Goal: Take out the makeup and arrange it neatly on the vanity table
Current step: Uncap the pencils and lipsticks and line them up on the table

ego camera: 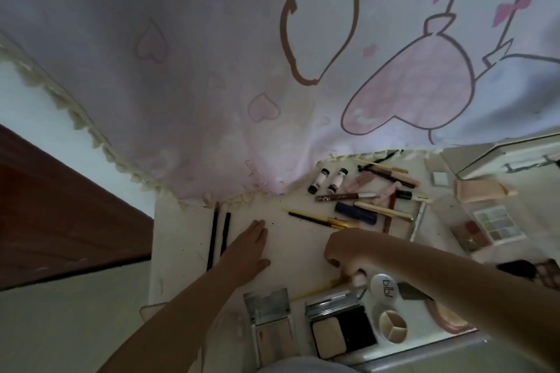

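Note:
On the white vanity table (291, 245) my left hand (247, 251) lies flat with straight fingers, just right of two black pencils (218, 236) laid side by side. My right hand (345, 254) is curled, its fingers pinching a thin gold-handled brush (315, 289) near the open compacts. A heap of pens, pencils and lip products (375, 200) lies at the back, with two small white tubes (327, 180) beside it. Another gold and black pencil (321, 219) lies just beyond my right hand.
Two open compacts (306, 324), a round white jar lid (385, 285) and an open divided pot (392, 327) sit at the near edge. Eyeshadow palettes (488, 227) and a beige tube (481, 191) lie right. A printed curtain (242, 70) hangs over the table's back.

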Demonstrator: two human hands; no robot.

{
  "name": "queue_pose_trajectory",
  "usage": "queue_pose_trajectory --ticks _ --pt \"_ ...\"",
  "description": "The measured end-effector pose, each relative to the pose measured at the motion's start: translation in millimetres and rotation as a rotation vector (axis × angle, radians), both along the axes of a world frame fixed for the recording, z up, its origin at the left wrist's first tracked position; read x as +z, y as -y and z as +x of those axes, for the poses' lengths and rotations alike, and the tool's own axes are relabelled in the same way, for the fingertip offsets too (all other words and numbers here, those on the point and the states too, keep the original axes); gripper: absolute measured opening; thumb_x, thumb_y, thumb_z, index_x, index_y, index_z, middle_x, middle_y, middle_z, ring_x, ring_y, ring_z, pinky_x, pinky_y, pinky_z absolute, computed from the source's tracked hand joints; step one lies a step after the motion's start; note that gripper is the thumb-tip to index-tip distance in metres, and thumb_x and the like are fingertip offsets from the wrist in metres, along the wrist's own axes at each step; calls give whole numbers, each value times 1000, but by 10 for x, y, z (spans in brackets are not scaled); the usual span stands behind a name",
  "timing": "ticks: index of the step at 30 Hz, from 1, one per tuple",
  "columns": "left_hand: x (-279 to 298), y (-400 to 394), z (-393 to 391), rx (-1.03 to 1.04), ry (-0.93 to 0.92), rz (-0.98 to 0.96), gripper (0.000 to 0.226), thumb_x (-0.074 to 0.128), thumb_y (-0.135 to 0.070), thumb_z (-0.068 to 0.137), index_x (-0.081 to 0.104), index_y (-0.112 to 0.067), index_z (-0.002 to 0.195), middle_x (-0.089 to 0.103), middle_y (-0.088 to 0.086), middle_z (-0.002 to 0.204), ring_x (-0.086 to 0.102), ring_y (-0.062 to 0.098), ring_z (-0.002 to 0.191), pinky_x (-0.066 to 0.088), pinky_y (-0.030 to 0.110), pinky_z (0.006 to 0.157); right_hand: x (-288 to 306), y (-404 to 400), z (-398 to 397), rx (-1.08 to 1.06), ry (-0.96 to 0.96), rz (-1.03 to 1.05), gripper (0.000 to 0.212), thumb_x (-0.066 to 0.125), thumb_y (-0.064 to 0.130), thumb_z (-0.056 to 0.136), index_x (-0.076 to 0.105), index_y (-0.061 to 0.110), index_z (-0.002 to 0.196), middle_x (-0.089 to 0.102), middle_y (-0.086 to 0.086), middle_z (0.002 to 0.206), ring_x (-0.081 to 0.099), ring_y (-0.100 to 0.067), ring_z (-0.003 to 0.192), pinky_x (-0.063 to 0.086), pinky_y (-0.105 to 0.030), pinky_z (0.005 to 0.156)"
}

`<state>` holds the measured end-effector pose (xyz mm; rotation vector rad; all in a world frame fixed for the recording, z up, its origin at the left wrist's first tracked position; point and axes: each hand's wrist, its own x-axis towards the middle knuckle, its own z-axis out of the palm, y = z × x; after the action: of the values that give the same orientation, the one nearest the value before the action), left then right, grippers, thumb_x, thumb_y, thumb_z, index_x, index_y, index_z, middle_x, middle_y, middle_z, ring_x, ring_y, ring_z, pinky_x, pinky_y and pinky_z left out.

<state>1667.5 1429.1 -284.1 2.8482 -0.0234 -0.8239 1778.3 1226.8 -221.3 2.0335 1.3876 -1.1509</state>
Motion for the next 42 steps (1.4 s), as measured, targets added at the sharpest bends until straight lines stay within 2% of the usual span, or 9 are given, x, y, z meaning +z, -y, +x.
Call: queue_pose_trajectory --ticks 2,4,8,12,19,26,33,39,42 --pt "6 2 -2 -13 -8 11 71 35 -39 97 -4 -3 145 -13 11 155 -9 21 144 -1 27 116 -59 -40 -115 86 -7 7 28 61 23 85 57 3 102 48 -9 90 44 -21 81 37 -31 68" --pt "0 -13 -9 -29 -25 16 73 35 -40 97 -5 -3 145 -15 11 155 -10 21 144 -1 28 116 -94 -81 -155 105 -18 3 33 63 30 84 59 3 102 55 -12 95 50 -24 83 37 -30 70" --pt "-33 -34 -30 -63 -39 46 76 33 -42 97 -11 -3 144 -20 13 153 -13 23 143 -1 30 117 -160 -94 -113 127 20 21 21 57 20 87 62 5 101 57 -9 92 55 -25 86 40 -30 69" --pt "-62 -27 -57 -84 -40 73 75 29 -43 98 -14 -2 143 -22 14 152 -15 25 143 -3 32 116 -150 -36 30 -3 152 124 25 49 21 90 57 9 110 58 -10 110 57 -28 100 40 -29 68" --pt "-47 -23 -63 -90 -46 67 72 26 -41 98 -16 -3 143 -24 13 152 -18 25 142 -5 32 116 -214 -85 114 -266 381 323 31 43 21 92 52 6 117 49 -13 119 45 -29 113 44 -36 77" --pt "-77 -27 -83 -90 -31 68 72 26 -42 98 -16 -4 142 -24 13 151 -17 25 142 -6 32 116 -320 -138 28 -369 421 404 35 47 15 89 46 6 123 32 -17 139 31 -30 129 44 -40 87" --pt "-103 -39 -76 -101 -30 76 72 26 -42 97 -16 -5 143 -24 13 152 -17 26 142 -5 32 116 -343 -232 74 -517 403 462 44 49 10 86 37 7 128 43 -15 134 39 -30 123 38 -38 97" --pt "-83 -35 -65 -85 -58 54 72 27 -41 98 -17 -5 143 -26 11 151 -20 24 141 -6 32 116 -384 -263 57 -362 403 311 37 53 10 84 43 8 121 49 -15 124 45 -30 114 37 -37 94" --pt "-77 -41 -63 -93 -60 56 73 27 -41 98 -17 -5 143 -26 12 151 -20 25 142 -6 32 116 -317 -292 22 -354 350 253 34 51 12 86 47 6 119 45 -15 122 49 -31 110 40 -37 87"
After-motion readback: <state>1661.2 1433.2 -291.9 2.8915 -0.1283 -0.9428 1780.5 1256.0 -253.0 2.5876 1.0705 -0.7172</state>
